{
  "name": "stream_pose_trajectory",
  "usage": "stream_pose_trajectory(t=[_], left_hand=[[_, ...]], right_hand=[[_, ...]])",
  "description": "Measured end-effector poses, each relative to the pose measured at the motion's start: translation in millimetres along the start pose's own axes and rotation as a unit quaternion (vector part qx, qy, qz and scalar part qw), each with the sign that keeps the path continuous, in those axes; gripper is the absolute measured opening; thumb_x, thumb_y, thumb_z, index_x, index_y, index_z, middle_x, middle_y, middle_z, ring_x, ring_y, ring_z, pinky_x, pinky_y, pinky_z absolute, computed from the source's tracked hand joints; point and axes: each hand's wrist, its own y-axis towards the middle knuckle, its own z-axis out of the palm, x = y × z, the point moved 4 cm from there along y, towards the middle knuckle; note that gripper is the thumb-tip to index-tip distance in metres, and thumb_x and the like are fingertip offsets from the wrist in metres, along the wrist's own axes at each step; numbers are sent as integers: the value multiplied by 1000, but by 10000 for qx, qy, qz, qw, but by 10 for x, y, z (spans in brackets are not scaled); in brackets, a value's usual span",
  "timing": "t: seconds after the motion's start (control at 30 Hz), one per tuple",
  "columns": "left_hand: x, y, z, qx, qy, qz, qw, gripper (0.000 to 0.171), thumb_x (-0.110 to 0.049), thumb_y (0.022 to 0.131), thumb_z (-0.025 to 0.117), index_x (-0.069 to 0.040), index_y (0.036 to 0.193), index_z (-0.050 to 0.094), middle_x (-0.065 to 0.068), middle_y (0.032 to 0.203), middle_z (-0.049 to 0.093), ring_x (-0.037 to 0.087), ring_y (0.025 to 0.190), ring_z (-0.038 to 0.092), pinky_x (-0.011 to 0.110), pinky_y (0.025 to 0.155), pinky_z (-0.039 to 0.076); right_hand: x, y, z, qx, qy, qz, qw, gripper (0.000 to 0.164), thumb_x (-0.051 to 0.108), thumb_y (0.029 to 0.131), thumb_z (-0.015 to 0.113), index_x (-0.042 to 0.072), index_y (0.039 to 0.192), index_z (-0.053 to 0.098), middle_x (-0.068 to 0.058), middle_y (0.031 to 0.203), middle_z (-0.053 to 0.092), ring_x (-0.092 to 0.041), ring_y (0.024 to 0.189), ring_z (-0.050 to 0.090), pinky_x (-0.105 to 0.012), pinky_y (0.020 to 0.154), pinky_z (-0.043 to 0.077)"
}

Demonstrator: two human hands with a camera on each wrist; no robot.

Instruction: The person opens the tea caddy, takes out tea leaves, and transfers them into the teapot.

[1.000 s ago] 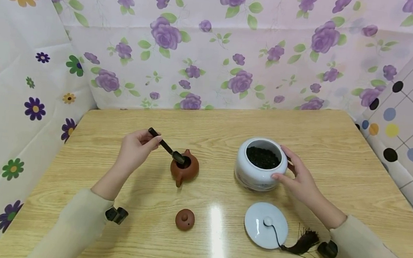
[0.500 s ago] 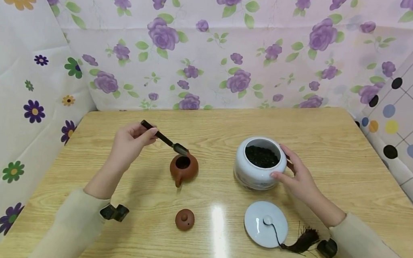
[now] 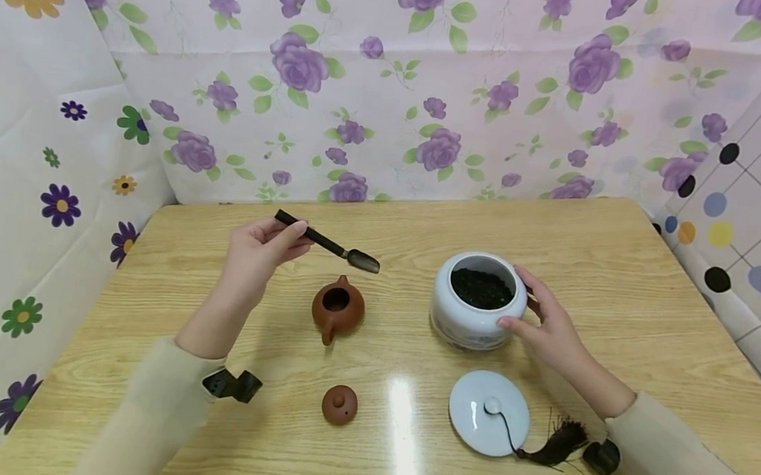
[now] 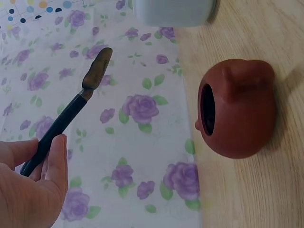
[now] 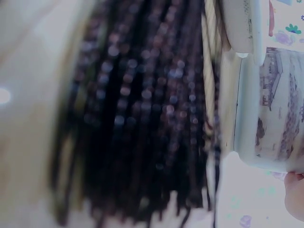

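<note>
In the head view my left hand (image 3: 251, 257) pinches the black handle of a tea scoop (image 3: 363, 261). The scoop's bowl is level and up past the spout side of a small brown clay teapot (image 3: 349, 313). In the left wrist view the scoop (image 4: 97, 69) shows its bowl apart from the lidless teapot (image 4: 247, 123). My right hand (image 3: 551, 329) grips the right side of a white porcelain jar (image 3: 464, 326), thumb at the front, fingers behind. Dark tea leaves (image 3: 481, 288) lie inside the jar. The jar's painted side (image 5: 280, 109) shows in the right wrist view.
The teapot's lid (image 3: 339, 404) lies in front of the teapot. Before the jar is its white lid (image 3: 472, 431), with a dark tassel (image 3: 559, 444) trailing right. This tassel (image 5: 142, 109) fills much of the right wrist view. Patterned cloth (image 3: 389, 134) hangs behind the wooden table (image 3: 272, 423).
The scoop has come up out of the teapot's opening and moved right and away, its bowl swinging past the spout. My right hand and the jar have stayed in place.
</note>
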Motion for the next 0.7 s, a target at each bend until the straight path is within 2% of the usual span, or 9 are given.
stream_pose_trajectory(t=[0.2, 0.4, 0.7], left_hand=[[-20, 34, 140, 70, -94, -67, 9999, 33, -15, 93, 62, 10, 115, 57, -6, 83, 69, 4, 80, 69, 21, 82, 57], [-51, 75, 312, 167, -218, -53, 9996, 23, -13, 93, 62, 6, 107, 61, -5, 81, 70, 6, 78, 69, 23, 81, 57], [-87, 90, 585, 293, -191, 4, 9994, 29, -10, 92, 62, 11, 112, 61, -2, 81, 68, 6, 77, 69, 25, 81, 58]], right_hand=[[-4, 2, -6, -32, 58, -27, 10000, 77, -7, 80, 70, -3, 146, 30, -27, 144, 37, 12, 125, 33, -1, 100, 32], [-14, 4, -2, -28, 48, -16, 10000, 78, -6, 80, 71, -2, 146, 31, -26, 144, 37, 11, 125, 33, -1, 99, 32], [-19, 1, 9, -54, 99, 65, 9999, 79, -6, 80, 71, -2, 147, 30, -26, 145, 36, 12, 125, 33, -2, 100, 32]])
